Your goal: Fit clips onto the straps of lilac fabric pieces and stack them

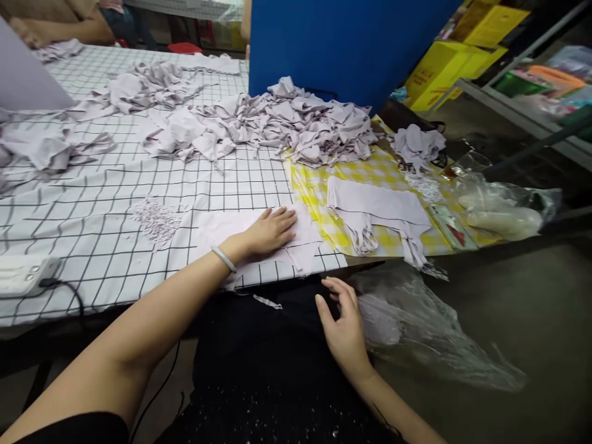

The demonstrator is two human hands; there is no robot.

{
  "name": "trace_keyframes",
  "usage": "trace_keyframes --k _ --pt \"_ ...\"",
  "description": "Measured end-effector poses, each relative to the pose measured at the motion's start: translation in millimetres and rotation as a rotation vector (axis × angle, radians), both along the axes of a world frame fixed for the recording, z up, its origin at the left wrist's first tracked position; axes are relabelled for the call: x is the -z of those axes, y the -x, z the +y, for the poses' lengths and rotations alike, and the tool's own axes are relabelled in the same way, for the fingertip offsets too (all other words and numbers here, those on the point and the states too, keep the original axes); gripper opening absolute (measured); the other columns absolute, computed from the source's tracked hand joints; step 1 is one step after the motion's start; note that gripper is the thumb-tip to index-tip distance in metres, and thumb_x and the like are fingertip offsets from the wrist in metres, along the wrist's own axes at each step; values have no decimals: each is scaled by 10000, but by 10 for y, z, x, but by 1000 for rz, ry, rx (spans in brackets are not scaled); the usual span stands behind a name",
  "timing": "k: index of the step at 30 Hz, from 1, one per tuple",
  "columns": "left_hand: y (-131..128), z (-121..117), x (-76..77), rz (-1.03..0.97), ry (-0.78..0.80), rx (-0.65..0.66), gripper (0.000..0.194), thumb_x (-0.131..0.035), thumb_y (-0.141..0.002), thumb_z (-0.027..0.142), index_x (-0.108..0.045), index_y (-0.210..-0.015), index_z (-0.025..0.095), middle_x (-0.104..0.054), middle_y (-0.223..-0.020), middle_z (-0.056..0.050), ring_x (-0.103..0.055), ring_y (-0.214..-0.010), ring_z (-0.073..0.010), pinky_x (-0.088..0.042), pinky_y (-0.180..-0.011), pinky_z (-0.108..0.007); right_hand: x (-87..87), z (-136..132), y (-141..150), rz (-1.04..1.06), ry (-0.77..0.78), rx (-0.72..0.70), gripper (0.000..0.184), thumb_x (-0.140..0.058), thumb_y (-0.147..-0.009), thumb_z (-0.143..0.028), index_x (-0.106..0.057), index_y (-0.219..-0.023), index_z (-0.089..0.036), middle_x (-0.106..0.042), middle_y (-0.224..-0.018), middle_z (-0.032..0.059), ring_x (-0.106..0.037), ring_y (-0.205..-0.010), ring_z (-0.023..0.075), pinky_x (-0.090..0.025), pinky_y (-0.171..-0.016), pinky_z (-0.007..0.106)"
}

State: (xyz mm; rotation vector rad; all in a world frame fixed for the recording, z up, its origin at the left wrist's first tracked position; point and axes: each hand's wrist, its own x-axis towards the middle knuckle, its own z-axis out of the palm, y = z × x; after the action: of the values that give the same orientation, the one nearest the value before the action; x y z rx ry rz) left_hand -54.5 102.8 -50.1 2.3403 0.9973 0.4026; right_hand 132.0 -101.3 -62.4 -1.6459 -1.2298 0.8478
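My left hand (272, 232) lies flat, fingers stretched out, on a pale lilac garment (222, 225) spread at the table's front edge. One strap of this garment points toward me beside the hand. Over my lap, just off the edge, my right hand (345, 324) hangs with its fingers apart and nothing in them. A thin fabric scrap (267, 302) rests on my dark clothing. To the right, a folded strappy garment (379, 202) lies on the yellow checked cloth (314, 185), its straps hanging toward the edge.
A big heap of lilac garments (305, 123) sits before a blue panel (333, 43). Small fabric snippets (157, 221) lie left, near a power strip (28, 276). A phone (452, 228) and plastic bag (504, 209) are right; another bag (425, 320) hangs below. Another person's arm (69, 31) shows far left.
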Motion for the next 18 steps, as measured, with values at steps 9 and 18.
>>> trace_keyframes --k 9,18 --pt "923 -1074 -263 -378 14 -387 247 -492 -785 69 -663 -926 179 -690 -920 -53 -650 -892 -178 -539 -837 -328 167 426 957 141 269 -705 262 -639 -856 -354 -703 -1065 -211 -713 -1091 76 -630 -1045 266 -454 -962 412" --pt "1052 -1541 32 -318 -214 -203 279 -626 -873 138 -650 -1147 186 -659 -1198 -130 -615 -1149 -232 -544 -962 -433 -714 317 507 -19 332 -813 233 -555 -941 -365 -674 -1090 -231 -617 -641 -29 -550 -636 151 -412 -667 284"
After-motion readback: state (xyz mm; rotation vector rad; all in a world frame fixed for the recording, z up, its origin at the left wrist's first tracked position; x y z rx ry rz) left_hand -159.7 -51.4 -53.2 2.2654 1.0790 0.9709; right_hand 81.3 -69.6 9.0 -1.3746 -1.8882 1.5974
